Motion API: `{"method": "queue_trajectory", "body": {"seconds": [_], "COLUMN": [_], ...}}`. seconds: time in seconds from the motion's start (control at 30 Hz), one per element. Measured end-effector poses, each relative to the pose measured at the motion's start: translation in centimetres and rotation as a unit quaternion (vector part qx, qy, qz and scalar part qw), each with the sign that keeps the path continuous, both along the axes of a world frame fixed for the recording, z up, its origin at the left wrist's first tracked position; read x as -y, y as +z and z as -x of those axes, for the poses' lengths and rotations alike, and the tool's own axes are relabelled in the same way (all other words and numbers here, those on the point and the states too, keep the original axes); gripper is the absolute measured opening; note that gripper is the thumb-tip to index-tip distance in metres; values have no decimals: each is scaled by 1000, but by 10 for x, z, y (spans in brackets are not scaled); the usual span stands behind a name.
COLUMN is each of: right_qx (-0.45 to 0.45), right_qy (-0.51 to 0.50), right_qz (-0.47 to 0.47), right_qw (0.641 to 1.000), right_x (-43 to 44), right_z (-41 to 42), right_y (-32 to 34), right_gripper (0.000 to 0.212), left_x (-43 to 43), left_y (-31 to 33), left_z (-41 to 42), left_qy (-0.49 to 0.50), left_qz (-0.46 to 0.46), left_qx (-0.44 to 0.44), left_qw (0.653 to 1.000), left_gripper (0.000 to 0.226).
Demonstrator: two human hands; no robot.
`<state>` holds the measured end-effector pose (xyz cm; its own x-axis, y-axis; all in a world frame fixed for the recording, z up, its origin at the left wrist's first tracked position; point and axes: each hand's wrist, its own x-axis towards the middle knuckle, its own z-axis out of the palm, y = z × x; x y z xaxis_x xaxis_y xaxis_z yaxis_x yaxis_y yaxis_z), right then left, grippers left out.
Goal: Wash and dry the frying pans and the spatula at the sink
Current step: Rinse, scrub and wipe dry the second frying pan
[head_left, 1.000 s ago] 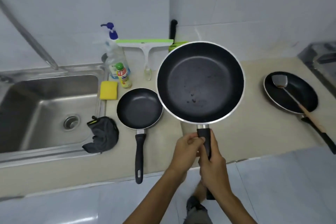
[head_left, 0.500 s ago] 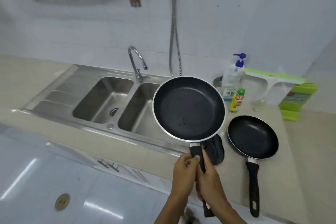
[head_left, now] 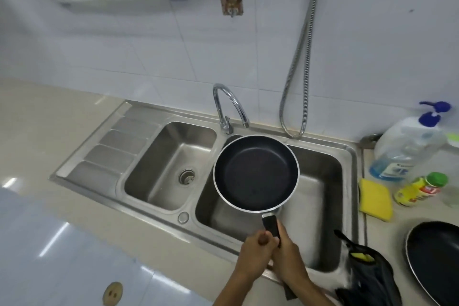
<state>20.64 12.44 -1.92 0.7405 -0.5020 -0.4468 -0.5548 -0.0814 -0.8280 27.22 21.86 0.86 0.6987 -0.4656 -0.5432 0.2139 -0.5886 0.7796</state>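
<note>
While both hands close around the handle (head_left: 271, 225), the left hand (head_left: 255, 254) and right hand (head_left: 289, 257) press side by side, fingers curled tight on the black grip. Right of the hands, a dark cloth (head_left: 367, 281) lies on the sink's edge, and a second pan (head_left: 438, 259) sits on the counter (head_left: 49, 119) further right. Just beyond the hands, the pan (head_left: 255, 174) is held level over the right basin of the sink (head_left: 325, 181), its dark inside facing up. Further right are a yellow sponge (head_left: 375, 199), a small bottle (head_left: 419, 190) and a soap bottle (head_left: 407, 149). Past the pan rise the tap (head_left: 228, 104) and a hanging hose (head_left: 300, 57).
</note>
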Motion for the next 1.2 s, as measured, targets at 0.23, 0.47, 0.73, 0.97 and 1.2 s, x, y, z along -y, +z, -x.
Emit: {"method": "queue_trajectory", "body": {"seconds": [0.23, 0.47, 0.73, 0.97, 1.2], "right_qx": [-69, -99, -114, -133, -145], "right_qy": [-13, -21, -48, -36, -32], "right_qz": [16, 7, 28, 62, 86], "right_qw": [997, 995, 992, 989, 985], "right_x": [8, 3, -7, -10, -12], "right_z": [-43, -51, -54, -54, -53], "right_y": [-30, -51, -43, -42, -38], "right_gripper": [58, 59, 56, 58, 56], "left_x": [-2, 74, 122, 79, 42], "left_y": [13, 31, 27, 1, -25], "left_z": [-84, -243, -334, -317, -295], "left_qy": [94, -73, -312, -260, -282], "left_qz": [-36, -129, -285, -253, -233], "left_qx": [149, 436, 528, 506, 413], "left_qw": [984, 888, 736, 783, 834], "left_gripper": [17, 46, 59, 60, 60]}}
